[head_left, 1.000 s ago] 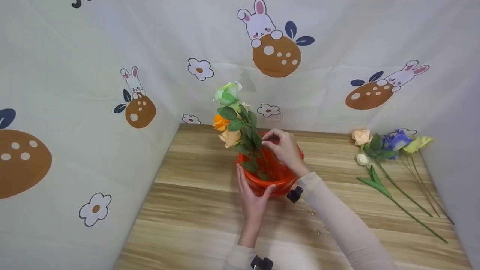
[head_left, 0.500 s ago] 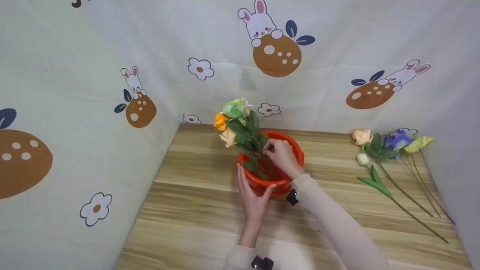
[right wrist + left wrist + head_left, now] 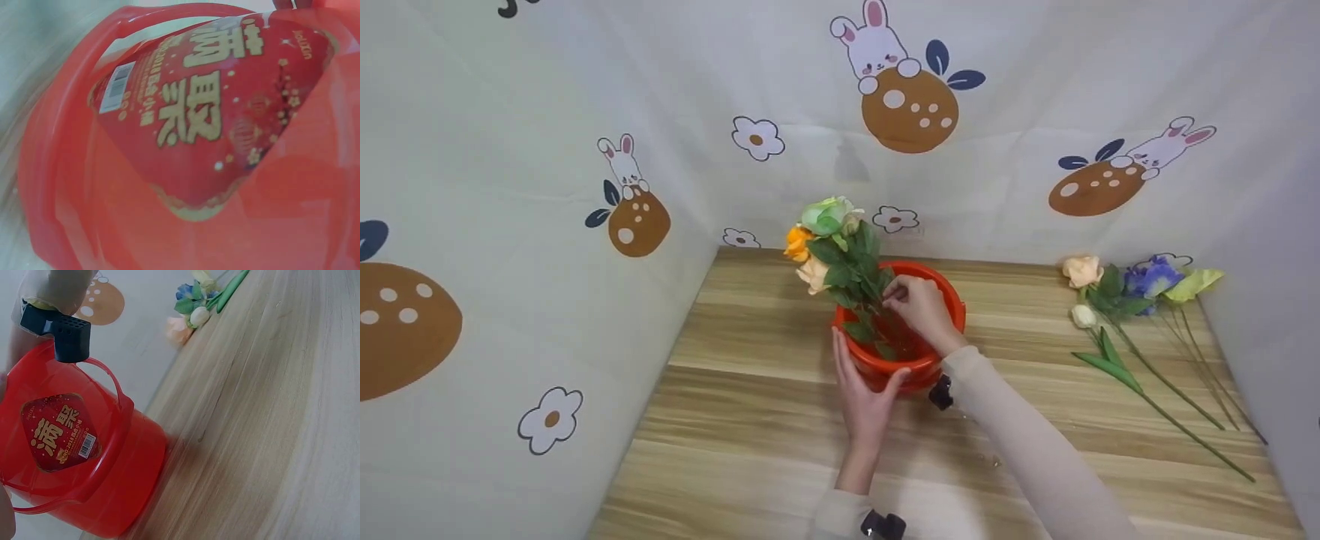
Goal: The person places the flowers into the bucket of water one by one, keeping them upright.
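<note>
A red plastic bucket [image 3: 954, 292] stands on the wooden table, holding several artificial flowers. A pale green rose [image 3: 825, 216], an orange flower [image 3: 798, 244] and a peach rose [image 3: 813, 275] lean left over its rim. My right hand [image 3: 924, 309] is over the bucket's opening, thumb and fingers pinching the green rose's stem among the leaves. Against the near left side of the bucket rests my left hand [image 3: 866, 397], fingers straight and thumb spread. The bucket's printed label [image 3: 61, 433] faces the left wrist camera. Stem ends inside the bucket are hard to make out.
On the table's right lie a peach rose [image 3: 1082, 271], a white tulip [image 3: 1084, 316], a blue-purple flower [image 3: 1153, 277] and a yellow-green flower [image 3: 1194, 286], their stems toward the front. A printed curtain [image 3: 997, 172] hangs behind and at the sides.
The right hand has moved down into the bucket's opening, and the green rose has sunk with it, slightly rightward. The left hand and bucket have stayed put.
</note>
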A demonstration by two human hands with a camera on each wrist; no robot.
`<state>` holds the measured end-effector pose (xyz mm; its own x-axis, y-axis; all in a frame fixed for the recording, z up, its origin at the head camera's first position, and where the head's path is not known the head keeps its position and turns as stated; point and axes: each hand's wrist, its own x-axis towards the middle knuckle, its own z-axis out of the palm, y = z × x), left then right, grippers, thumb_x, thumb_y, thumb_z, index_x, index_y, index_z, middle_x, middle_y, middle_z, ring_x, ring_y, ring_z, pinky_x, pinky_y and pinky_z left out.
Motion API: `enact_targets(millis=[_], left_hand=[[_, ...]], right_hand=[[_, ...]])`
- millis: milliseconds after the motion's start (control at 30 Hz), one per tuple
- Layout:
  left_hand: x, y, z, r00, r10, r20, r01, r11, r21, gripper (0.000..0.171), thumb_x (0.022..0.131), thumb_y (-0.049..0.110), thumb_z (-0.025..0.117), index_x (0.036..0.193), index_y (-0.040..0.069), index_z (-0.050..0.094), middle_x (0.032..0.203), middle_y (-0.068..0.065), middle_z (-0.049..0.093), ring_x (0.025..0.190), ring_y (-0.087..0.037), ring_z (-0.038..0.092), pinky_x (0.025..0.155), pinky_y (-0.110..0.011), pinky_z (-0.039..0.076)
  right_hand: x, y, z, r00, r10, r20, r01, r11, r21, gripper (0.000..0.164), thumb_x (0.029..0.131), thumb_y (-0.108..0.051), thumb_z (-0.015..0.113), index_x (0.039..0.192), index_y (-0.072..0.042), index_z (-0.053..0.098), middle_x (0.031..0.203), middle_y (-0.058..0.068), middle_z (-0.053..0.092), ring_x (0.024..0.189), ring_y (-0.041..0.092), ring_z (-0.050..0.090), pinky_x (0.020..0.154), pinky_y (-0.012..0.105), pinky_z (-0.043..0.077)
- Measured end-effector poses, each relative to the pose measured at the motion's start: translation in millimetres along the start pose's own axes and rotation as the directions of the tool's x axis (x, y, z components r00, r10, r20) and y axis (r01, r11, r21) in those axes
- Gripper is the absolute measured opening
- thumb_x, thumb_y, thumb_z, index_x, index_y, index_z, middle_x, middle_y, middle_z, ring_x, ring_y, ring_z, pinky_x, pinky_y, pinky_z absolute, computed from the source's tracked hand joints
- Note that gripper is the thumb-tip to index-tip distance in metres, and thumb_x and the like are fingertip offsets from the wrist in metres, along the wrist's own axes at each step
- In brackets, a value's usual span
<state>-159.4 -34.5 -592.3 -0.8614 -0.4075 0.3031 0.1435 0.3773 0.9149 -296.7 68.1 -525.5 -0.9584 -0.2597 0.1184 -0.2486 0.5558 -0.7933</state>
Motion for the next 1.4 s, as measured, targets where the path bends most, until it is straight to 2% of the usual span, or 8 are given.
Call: enact_targets(millis=[300, 567, 767, 967, 1067, 1167, 1267, 1400], left_hand=[[0.6, -1.2, -0.1, 1.0, 0.024, -0.008, -0.024, 1.0, 0.017, 0.116, 0.073, 0.046, 0.085, 0.161, 0.014, 0.015, 0.169, -0.002, 0.015, 0.154, -0.026, 0.022, 0.123, -0.049, 0.028], [-1.0, -1.6, 1.0, 0.999, 0.05, -0.016, -0.049, 0.997, 0.054, 0.116, 0.073, 0.046, 0.085, 0.16, 0.011, 0.016, 0.168, -0.006, 0.018, 0.153, -0.029, 0.024, 0.121, -0.052, 0.03], [0.6, -2.0, 0.1, 0.999, 0.038, -0.015, -0.037, 0.998, 0.047, 0.116, 0.073, 0.046, 0.085, 0.16, 0.012, 0.016, 0.168, -0.007, 0.017, 0.153, -0.03, 0.023, 0.122, -0.052, 0.029], [2.0, -3.0, -1.5, 1.0, 0.013, -0.011, -0.013, 1.0, 0.022, 0.117, 0.072, 0.049, 0.085, 0.161, 0.016, 0.015, 0.169, -0.002, 0.016, 0.154, -0.026, 0.023, 0.123, -0.049, 0.028], [1.8, -3.5, -1.9, 1.0, 0.006, -0.011, -0.006, 1.0, 0.014, 0.117, 0.072, 0.05, 0.085, 0.161, 0.017, 0.015, 0.169, 0.0, 0.016, 0.154, -0.026, 0.023, 0.122, -0.049, 0.029], [1.2, -3.4, -1.6, 1.0, 0.009, -0.012, -0.009, 1.0, 0.014, 0.117, 0.072, 0.05, 0.085, 0.161, 0.016, 0.015, 0.169, -0.001, 0.016, 0.153, -0.027, 0.024, 0.121, -0.05, 0.031], [0.8, -3.3, -0.6, 1.0, 0.015, -0.017, -0.015, 1.0, 0.015, 0.118, 0.072, 0.048, 0.086, 0.161, 0.015, 0.016, 0.168, -0.002, 0.017, 0.153, -0.027, 0.024, 0.121, -0.05, 0.031], [0.6, -3.1, 1.2, 0.999, 0.029, -0.016, -0.029, 1.0, 0.007, 0.117, 0.072, 0.045, 0.087, 0.16, 0.014, 0.016, 0.168, -0.002, 0.017, 0.153, -0.027, 0.024, 0.122, -0.049, 0.03]], right_hand=[[0, 2, -2, 0.999, 0.011, -0.053, -0.004, 0.991, 0.133, 0.007, 0.085, -0.004, 0.077, 0.092, -0.003, 0.074, 0.091, 0.014, 0.076, 0.081, 0.025, 0.072, 0.078, 0.038, 0.062], [-5, 2, -12, 0.996, 0.029, -0.084, 0.0, 0.946, 0.324, 0.01, 0.087, -0.006, 0.076, 0.096, -0.002, 0.074, 0.095, 0.015, 0.075, 0.076, 0.009, 0.067, 0.07, 0.018, 0.055], [-19, 1, -33, 0.997, 0.001, -0.077, 0.031, 0.909, 0.415, 0.018, 0.088, -0.006, 0.075, 0.103, 0.003, 0.071, 0.102, 0.021, 0.073, 0.081, 0.005, 0.067, 0.076, 0.015, 0.057], [-36, 16, -59, 0.994, 0.053, -0.09, -0.008, 0.896, 0.444, 0.023, 0.089, -0.004, 0.073, 0.107, 0.009, 0.068, 0.106, 0.025, 0.07, 0.083, 0.004, 0.066, 0.078, 0.015, 0.057], [-45, 27, -71, 0.991, 0.081, -0.104, -0.021, 0.875, 0.484, 0.025, 0.088, -0.002, 0.073, 0.107, 0.013, 0.066, 0.102, 0.019, 0.071, 0.082, 0.004, 0.068, 0.077, 0.018, 0.059], [-55, 43, -82, 0.986, 0.106, -0.13, -0.023, 0.854, 0.519, 0.026, 0.088, -0.003, 0.074, 0.107, 0.013, 0.066, 0.096, 0.005, 0.073, 0.082, 0.004, 0.07, 0.076, 0.02, 0.06], [-66, 61, -94, 0.98, 0.121, -0.157, -0.021, 0.852, 0.524, 0.028, 0.088, -0.003, 0.073, 0.108, 0.015, 0.065, 0.09, -0.006, 0.073, 0.081, 0.002, 0.07, 0.075, 0.02, 0.06], [-84, 82, -114, 0.976, 0.142, -0.165, -0.035, 0.852, 0.523, 0.029, 0.09, 0.001, 0.07, 0.112, 0.018, 0.062, 0.09, -0.011, 0.073, 0.082, 0.001, 0.069, 0.077, 0.018, 0.059]])
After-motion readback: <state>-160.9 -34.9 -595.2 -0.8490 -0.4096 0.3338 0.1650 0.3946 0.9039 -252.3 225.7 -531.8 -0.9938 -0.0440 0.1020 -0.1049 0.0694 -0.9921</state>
